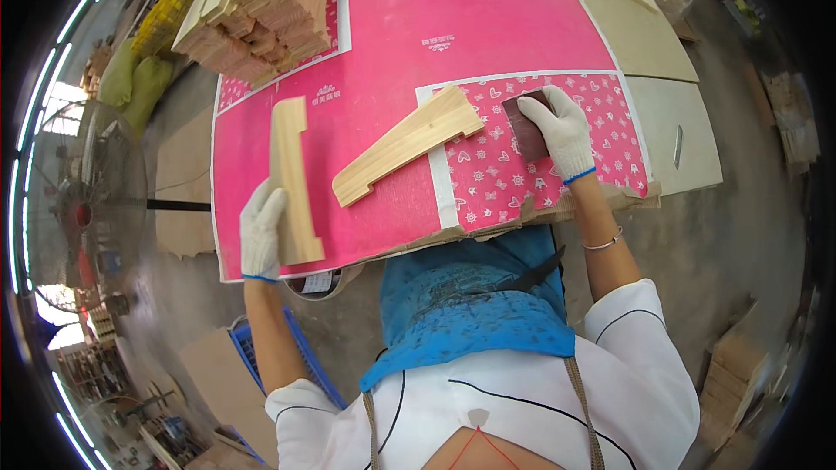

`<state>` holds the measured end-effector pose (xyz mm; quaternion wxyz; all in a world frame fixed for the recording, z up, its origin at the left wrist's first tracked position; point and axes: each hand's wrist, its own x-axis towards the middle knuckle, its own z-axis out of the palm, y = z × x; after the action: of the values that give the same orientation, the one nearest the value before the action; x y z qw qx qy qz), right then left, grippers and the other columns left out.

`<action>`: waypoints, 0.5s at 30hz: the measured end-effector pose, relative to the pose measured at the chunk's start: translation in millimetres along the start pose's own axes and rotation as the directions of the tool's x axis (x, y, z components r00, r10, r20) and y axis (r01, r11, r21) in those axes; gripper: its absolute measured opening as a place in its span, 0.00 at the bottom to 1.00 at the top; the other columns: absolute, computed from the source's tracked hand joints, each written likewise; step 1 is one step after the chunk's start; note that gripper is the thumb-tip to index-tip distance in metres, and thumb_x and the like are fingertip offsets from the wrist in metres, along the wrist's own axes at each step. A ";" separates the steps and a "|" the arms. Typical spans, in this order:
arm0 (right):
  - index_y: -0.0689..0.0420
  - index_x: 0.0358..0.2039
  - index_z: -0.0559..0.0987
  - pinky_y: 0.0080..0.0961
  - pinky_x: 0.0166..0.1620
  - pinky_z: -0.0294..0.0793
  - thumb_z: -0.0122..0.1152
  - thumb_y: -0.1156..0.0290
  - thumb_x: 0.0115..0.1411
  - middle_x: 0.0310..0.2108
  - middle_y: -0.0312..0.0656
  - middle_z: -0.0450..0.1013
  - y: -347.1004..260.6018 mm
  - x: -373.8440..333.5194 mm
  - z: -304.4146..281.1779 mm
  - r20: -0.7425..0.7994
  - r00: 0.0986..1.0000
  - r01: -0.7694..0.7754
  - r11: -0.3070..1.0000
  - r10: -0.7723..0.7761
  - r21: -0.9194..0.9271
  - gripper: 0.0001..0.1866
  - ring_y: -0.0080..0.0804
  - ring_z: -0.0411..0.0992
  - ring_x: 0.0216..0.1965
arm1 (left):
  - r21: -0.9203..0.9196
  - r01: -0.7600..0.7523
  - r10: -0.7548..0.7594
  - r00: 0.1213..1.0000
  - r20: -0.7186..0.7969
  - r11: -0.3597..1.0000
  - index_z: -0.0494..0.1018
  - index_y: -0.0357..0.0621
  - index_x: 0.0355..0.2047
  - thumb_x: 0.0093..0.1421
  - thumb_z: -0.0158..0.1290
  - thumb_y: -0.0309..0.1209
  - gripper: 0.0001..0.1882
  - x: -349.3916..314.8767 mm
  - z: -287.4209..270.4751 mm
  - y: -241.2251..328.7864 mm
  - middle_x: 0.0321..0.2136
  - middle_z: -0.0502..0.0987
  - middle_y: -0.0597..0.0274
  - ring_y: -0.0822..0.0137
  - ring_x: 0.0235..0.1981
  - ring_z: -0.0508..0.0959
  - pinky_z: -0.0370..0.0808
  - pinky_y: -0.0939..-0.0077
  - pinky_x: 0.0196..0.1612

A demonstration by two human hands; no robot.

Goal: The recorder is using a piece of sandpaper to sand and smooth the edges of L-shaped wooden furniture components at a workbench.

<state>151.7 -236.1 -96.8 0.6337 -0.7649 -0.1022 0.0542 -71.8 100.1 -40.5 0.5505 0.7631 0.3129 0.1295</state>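
At the left of the pink-covered table, my left hand [263, 231], in a white knit glove, is closed on a shaped wooden board [300, 196] that stands tilted on its edge. A second shaped wooden board [405, 146], pale with a notched edge, lies flat across the middle, touched by neither hand. On the right, my gloved right hand [564, 129] grips a dark maroon sheet of sandpaper [525, 132] with the thumb on top. The sandpaper is over the patterned part of the cover; whether it wraps a block is hidden.
A tall stack of wooden pieces [266, 13] stands at the table's far left. The pink cover [383, 70] has a ragged near edge. Flat boards [670, 130] adjoin the table's right side. A standing fan [83, 209] is at the left, and a blue crate [300, 352] sits below.
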 end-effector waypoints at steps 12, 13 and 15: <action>0.64 0.42 0.80 0.27 0.44 0.73 0.60 0.60 0.60 0.37 0.46 0.79 6.9 22.6 36.8 -0.016 0.998 0.063 0.997 -0.062 0.049 0.19 0.29 0.76 0.39 | 0.669 -0.577 0.487 0.800 0.350 0.468 0.66 0.41 0.61 0.51 0.66 0.41 0.39 16.4 106.4 12.3 0.55 0.73 0.48 0.48 0.55 0.72 0.68 0.58 0.59; 0.63 0.42 0.80 0.29 0.46 0.73 0.60 0.58 0.59 0.37 0.49 0.79 1.9 29.6 45.7 0.002 0.999 0.032 0.999 -0.032 -0.010 0.20 0.33 0.77 0.40 | 0.681 -0.613 0.539 0.759 0.366 0.401 0.67 0.44 0.60 0.48 0.67 0.44 0.40 15.6 118.3 11.6 0.50 0.74 0.53 0.51 0.50 0.74 0.71 0.58 0.53; 0.60 0.41 0.80 0.33 0.45 0.74 0.58 0.56 0.59 0.38 0.51 0.79 -6.1 46.6 64.8 0.030 1.000 -0.004 0.995 0.007 -0.097 0.20 0.39 0.77 0.40 | 0.729 -0.571 0.540 0.775 0.328 0.377 0.68 0.45 0.59 0.48 0.67 0.44 0.39 18.4 132.7 1.0 0.49 0.74 0.55 0.52 0.49 0.74 0.71 0.59 0.51</action>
<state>182.8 -162.4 -101.0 0.5942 -0.7940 -0.1122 0.0624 14.6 10.7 -90.1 0.0781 0.9859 0.0521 0.1387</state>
